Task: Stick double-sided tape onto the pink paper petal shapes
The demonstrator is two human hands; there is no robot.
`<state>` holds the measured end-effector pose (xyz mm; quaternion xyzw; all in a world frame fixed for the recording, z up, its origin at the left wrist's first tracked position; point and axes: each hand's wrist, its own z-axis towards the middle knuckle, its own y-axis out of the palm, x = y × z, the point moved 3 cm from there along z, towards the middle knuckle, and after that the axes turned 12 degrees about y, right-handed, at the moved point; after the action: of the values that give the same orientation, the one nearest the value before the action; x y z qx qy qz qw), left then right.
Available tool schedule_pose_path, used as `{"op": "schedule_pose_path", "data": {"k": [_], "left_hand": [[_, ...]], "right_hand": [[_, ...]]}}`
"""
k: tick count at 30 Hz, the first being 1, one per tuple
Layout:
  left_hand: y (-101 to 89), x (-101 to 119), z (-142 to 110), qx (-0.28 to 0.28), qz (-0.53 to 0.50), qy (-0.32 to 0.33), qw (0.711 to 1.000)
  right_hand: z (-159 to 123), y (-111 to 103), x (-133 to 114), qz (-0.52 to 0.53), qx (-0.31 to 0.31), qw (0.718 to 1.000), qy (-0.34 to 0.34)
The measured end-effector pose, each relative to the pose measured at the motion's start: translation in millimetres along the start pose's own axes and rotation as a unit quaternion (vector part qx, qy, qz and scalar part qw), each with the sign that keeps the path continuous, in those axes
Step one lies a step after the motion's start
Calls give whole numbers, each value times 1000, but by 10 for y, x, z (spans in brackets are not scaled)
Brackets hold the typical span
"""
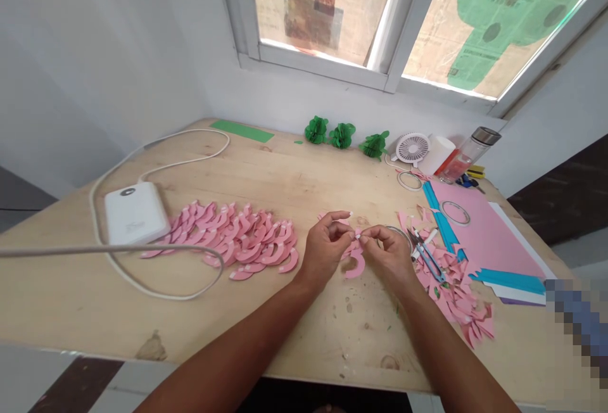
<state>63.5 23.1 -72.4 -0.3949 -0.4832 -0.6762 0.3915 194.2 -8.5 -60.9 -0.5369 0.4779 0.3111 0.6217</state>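
Note:
My left hand [327, 243] and my right hand [390, 257] meet over the table, both closed in a pinch. Between their fingertips is a small white bit, like tape, at a pink paper piece [352, 249] partly hidden by the fingers. Another white speck sits at the tip of my left index finger. Just below lies a curved pink paper cutout [355, 266]. Left of my hands spreads a pile of curved pink paper cutouts [251, 239], many with white ends. Scissors [430, 258] rest on pink paper scraps [458, 296] to the right of my right hand.
A white power bank [135, 213] with a looping white cable [97, 197] occupies the left side. Three green paper flowers [342, 135], a small fan [412, 148] and a bottle [468, 156] line the back. Paper sheets [498, 235] and tape rolls [455, 212] are at right.

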Motion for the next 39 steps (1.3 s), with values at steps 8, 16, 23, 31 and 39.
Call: {"op": "schedule_pose_path", "data": {"k": [8, 16, 23, 31, 39], "left_hand": [[21, 14, -2, 13, 10, -19, 1000], [26, 8, 5, 13, 15, -17, 1000], [26, -1, -6, 7, 15, -10, 1000], [28, -13, -1, 0, 15, -3, 1000], [40, 18, -1, 10, 18, -23, 1000]], "right_hand": [[1, -18, -15, -49, 27, 998, -4], [-9, -20, -14, -53, 48, 997, -16], [-11, -12, -12, -67, 58, 996, -19], [-21, -20, -39, -96, 73, 992, -32], [-20, -20, -35, -96, 72, 992, -38]]}}
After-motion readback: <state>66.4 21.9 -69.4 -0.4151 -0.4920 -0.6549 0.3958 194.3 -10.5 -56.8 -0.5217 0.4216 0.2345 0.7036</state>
